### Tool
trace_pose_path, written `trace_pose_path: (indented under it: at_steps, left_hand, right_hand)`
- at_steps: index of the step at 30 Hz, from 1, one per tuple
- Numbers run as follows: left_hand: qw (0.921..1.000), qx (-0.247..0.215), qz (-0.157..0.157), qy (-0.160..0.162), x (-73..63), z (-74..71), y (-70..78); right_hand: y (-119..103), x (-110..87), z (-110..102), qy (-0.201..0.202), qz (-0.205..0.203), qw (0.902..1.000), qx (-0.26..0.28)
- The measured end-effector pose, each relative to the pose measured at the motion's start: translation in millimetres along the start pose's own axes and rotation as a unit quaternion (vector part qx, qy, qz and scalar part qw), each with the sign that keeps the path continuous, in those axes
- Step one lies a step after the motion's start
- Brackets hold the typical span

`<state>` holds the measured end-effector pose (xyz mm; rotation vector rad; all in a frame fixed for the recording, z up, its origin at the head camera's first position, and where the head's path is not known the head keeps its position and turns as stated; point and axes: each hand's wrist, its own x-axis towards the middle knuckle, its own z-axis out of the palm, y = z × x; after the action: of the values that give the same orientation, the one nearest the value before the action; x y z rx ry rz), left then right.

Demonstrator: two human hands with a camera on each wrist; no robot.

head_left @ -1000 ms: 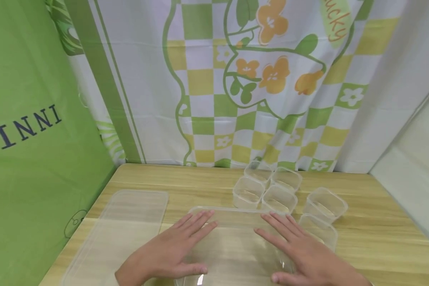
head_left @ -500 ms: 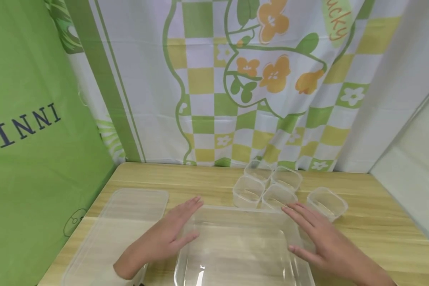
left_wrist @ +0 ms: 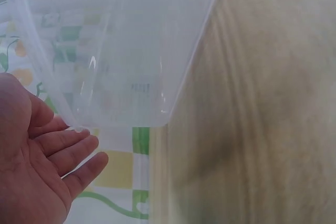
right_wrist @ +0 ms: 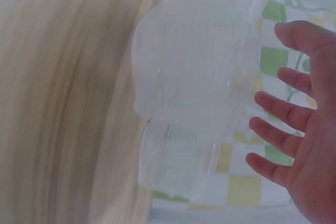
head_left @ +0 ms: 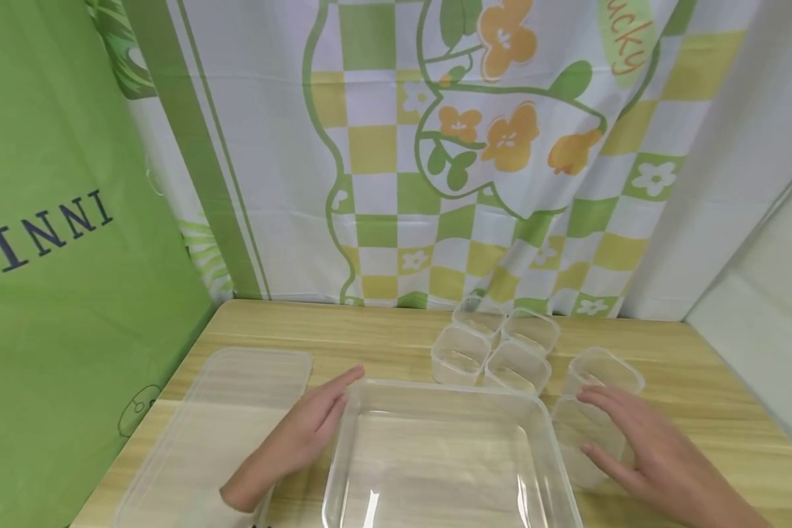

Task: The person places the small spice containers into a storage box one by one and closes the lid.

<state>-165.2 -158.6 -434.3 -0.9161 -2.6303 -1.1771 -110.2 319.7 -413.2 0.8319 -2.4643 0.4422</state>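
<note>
A large clear plastic container (head_left: 445,388) stands without a lid at the front middle of the table. My left hand (head_left: 303,433) is at its far left corner, fingers extended along the outside of the rim. The left wrist view shows those fingers (left_wrist: 71,150) right at the corner of the container (left_wrist: 131,72). My right hand (head_left: 660,458) hovers above a small clear container (head_left: 570,433) beside the big one, fingers spread and slightly bent, gripping nothing. In the right wrist view the hand (right_wrist: 302,114) is apart from the small containers (right_wrist: 184,66).
A flat translucent lid (head_left: 231,433) lies at the table's left. Several small clear containers (head_left: 458,359) are grouped behind the big one, and another small container (head_left: 603,370) stands farther right. A patterned curtain (head_left: 435,161) hangs behind the wooden table (head_left: 699,411).
Both hands were over the large container and have moved apart. My left hand went to its left rim; my right hand moved right, over the small container.
</note>
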Motion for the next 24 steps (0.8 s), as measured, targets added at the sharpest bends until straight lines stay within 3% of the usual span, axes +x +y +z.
trace_pose_path:
  at_steps: [5,8,13,24]
  left_hand:
    - [0.9996,0.003,-0.027,-0.013,-0.2,3.8,-1.8]
    - [0.9996,0.007,-0.028,-0.009,0.3,6.1,-1.9]
    - [0.9997,0.019,-0.014,0.004,-0.4,8.7,-0.6]
    - [0.9985,0.053,0.004,0.015,-0.3,11.6,-3.1]
  right_hand:
    - [9,-15.2,-1,0.006,0.022,0.9997,-0.003]
    - [15,-20.7,-2,0.011,0.012,0.9999,0.003]
    - [19,-27.0,-3,0.017,0.002,0.9998,0.008]
    - [18,-37.5,-4,-0.01,0.054,0.9983,-0.022]
